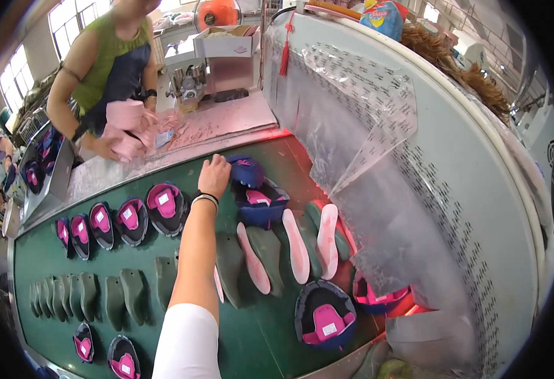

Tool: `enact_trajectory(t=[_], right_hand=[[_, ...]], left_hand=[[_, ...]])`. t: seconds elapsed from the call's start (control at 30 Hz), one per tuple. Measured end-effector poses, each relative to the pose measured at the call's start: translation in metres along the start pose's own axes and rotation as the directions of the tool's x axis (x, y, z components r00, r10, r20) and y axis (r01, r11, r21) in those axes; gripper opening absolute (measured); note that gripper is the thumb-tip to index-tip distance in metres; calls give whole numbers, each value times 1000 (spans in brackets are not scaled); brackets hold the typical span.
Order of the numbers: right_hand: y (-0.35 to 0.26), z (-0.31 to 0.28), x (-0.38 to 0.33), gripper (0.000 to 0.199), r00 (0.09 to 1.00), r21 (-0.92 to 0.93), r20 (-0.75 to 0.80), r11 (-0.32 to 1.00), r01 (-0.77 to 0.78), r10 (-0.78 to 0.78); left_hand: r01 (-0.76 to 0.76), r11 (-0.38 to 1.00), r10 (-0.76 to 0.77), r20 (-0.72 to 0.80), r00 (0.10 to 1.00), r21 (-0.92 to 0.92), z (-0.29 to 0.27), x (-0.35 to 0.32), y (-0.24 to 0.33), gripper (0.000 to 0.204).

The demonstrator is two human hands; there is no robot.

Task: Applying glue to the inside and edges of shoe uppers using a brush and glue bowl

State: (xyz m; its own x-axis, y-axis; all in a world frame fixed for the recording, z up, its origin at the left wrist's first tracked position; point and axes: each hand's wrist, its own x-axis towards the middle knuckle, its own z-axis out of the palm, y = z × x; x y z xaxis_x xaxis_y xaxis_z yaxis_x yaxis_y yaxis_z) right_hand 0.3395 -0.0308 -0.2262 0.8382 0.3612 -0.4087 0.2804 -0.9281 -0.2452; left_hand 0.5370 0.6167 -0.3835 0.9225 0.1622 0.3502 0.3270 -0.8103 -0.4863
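One of the hands (214,176), side indeterminate, rests fingers-closed on a navy shoe upper (245,170) lying on the green surface (258,335); the other is out of view.

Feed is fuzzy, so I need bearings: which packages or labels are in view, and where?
Open white cardboard box: top centre, on the machine.
Blue and yellow printed bag: top right, on the white housing.
Small white label: on the pink lining of the navy shoe upper, bottom centre.

The scene is being viewed by one head-worn fisheye camera, angled steeply down and forward over the green conveyor belt (270,341) at close range; edges are being bent, probably hiding the margins.
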Motion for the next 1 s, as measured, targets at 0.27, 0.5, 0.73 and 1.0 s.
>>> enact_trajectory(t=[0.27,0.5,0.73,1.0], right_hand=[[-20,-5,6,24,999,23,5,999,36,-36],[-65,-18,-51,26,986,-8,19,986,165,-165],[-127,-17,-136,28,930,-70,88,929,364,-358],[-187,-13,-196,31,880,-166,162,867,471,-447]], left_hand=[[550,521,-742,-27,670,-653,-38,-3,-76,20],[97,-545,-630,483,608,-833,-197,-136,-122,12],[54,-554,-740,522,424,-831,-286,-314,-157,16],[-297,-743,-532,799,-281,-599,-217,-536,-219,21]])
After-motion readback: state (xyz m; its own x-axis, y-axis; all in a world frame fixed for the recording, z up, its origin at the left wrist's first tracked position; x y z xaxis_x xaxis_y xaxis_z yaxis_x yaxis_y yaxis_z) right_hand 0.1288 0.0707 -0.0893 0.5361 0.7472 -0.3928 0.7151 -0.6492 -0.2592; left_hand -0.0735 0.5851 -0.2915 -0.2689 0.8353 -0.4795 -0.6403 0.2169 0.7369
